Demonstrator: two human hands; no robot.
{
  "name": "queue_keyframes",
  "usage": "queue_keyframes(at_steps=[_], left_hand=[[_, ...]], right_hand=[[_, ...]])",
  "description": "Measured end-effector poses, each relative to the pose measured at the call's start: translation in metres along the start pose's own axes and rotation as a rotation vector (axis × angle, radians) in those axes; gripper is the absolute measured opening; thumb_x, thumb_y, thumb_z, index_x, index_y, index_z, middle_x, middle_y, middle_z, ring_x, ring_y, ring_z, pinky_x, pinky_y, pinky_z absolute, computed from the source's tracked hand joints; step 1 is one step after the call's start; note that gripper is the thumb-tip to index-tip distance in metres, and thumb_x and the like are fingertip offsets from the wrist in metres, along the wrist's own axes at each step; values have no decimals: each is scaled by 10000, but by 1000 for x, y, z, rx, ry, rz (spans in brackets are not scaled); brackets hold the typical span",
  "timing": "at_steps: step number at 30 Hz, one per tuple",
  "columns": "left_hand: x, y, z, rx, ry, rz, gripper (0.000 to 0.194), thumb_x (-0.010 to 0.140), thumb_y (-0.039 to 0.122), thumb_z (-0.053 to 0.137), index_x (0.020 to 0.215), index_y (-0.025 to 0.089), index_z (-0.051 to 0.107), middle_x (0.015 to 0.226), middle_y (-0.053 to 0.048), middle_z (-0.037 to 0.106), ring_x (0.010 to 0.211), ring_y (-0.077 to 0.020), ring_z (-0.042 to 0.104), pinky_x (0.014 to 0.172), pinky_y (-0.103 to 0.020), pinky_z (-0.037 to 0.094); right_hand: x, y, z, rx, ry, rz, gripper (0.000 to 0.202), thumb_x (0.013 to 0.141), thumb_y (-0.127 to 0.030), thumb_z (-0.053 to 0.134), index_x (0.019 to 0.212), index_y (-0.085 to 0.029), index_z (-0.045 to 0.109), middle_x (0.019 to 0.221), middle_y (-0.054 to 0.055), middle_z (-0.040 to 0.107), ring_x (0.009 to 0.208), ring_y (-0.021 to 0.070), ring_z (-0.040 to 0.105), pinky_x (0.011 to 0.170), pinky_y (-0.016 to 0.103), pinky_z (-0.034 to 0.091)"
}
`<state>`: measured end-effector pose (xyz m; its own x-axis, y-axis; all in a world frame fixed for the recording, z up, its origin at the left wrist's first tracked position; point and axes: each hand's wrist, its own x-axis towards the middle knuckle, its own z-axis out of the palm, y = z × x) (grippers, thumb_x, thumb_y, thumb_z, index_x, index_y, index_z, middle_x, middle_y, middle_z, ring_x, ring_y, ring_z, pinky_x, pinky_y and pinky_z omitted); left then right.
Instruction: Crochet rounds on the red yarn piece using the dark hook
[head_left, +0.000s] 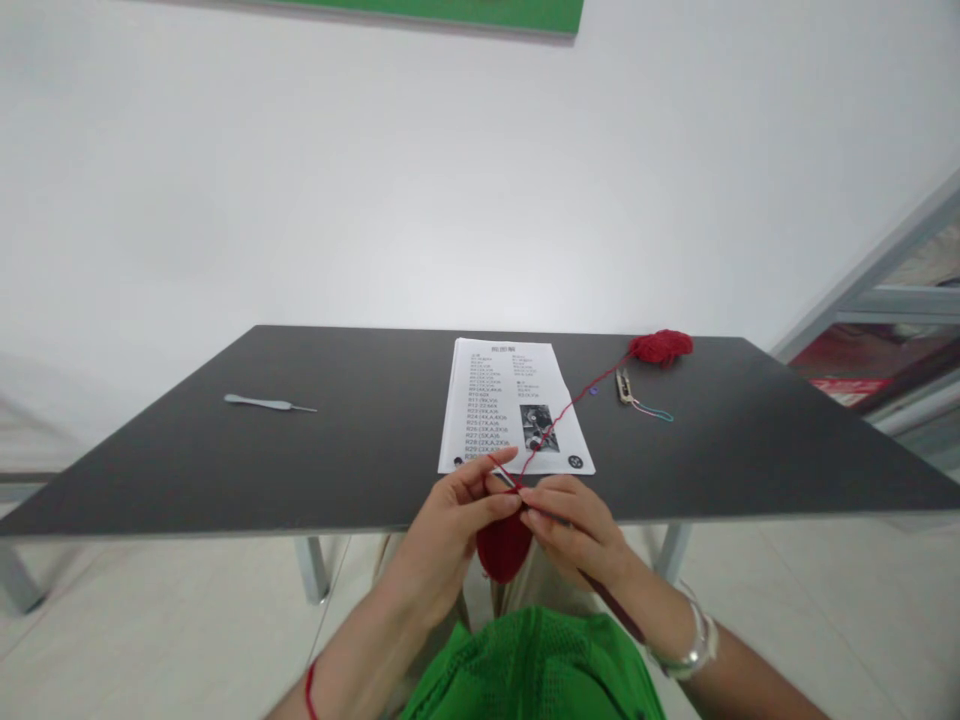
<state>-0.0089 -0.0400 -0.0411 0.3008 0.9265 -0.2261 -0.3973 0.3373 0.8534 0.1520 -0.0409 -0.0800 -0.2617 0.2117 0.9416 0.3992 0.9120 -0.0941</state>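
My left hand pinches the top edge of a dark red crocheted piece, which hangs below the fingers in front of the table edge. Red yarn passes over its raised index finger. Closed around a crochet hook with a dark handle, my right hand meets the left at the work. The hook's metal tip shows between the hands, close to the upper stitches. From there the yarn runs across the printed sheet to a loose red yarn ball at the back right.
On the dark table lies a thin tool with a pale grey handle, to the left. Thread snips with a looped cord and a small purple item are right of the paper. A white wall stands behind.
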Motion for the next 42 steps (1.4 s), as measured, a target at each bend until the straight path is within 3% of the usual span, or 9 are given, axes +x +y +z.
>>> queue_keyframes(at_steps=[3,10,15,24,31,34,36,39,42], left_hand=[[2,-2,1,-107,-14,-78,458,593,145,810,1042,155,721,649,39,593,559,-57,523,551,-175,388],[0,-3,8,181,100,222,456,710,168,696,1164,197,667,639,65,535,563,-85,480,571,-210,411],[-1,4,2,477,113,377,405,730,115,600,1116,191,698,710,16,617,679,-138,551,688,-246,446],[-7,7,0,636,63,397,283,750,111,587,972,189,744,842,-19,716,745,-146,610,730,-240,472],[-9,7,1,635,87,416,369,743,90,583,1078,170,718,692,6,689,659,-146,624,679,-250,504],[-10,4,0,656,82,435,363,755,83,568,1072,181,716,734,-10,707,680,-156,643,670,-254,507],[-11,3,-1,682,87,453,342,765,81,558,1046,190,721,767,-18,713,706,-161,648,682,-258,503],[-9,4,-3,685,99,459,250,752,74,567,893,186,741,854,-38,720,778,-166,646,743,-269,491],[-5,6,-5,595,79,402,238,713,67,610,870,185,744,834,-23,706,808,-161,635,784,-269,474]], right_hand=[[0,0,-2,-76,-66,-65,242,829,-10,603,912,-226,676,848,65,750,755,187,697,651,300,623],[-2,-17,4,-41,-16,168,321,863,-31,548,1115,-211,632,911,107,726,849,216,693,668,337,619],[13,-24,-12,34,-66,210,278,833,4,561,985,-216,638,844,82,719,752,179,681,600,281,584],[22,-23,-19,412,141,715,153,806,-55,616,759,-196,650,732,31,666,595,145,649,502,247,550],[26,-26,-28,138,-84,346,194,812,-34,588,833,-222,634,771,46,718,652,153,686,548,241,554],[25,-29,-27,146,-85,335,195,813,-31,584,836,-218,635,761,49,713,648,153,683,543,239,551],[22,-29,-23,238,8,472,183,810,-33,593,804,-210,639,741,40,694,634,153,677,539,246,550],[18,-27,-16,551,226,826,129,826,-95,621,759,-205,629,749,7,658,551,125,644,508,250,552],[20,-22,-11,853,308,1052,103,804,-161,679,728,-190,617,735,-11,648,525,107,621,492,237,551]])
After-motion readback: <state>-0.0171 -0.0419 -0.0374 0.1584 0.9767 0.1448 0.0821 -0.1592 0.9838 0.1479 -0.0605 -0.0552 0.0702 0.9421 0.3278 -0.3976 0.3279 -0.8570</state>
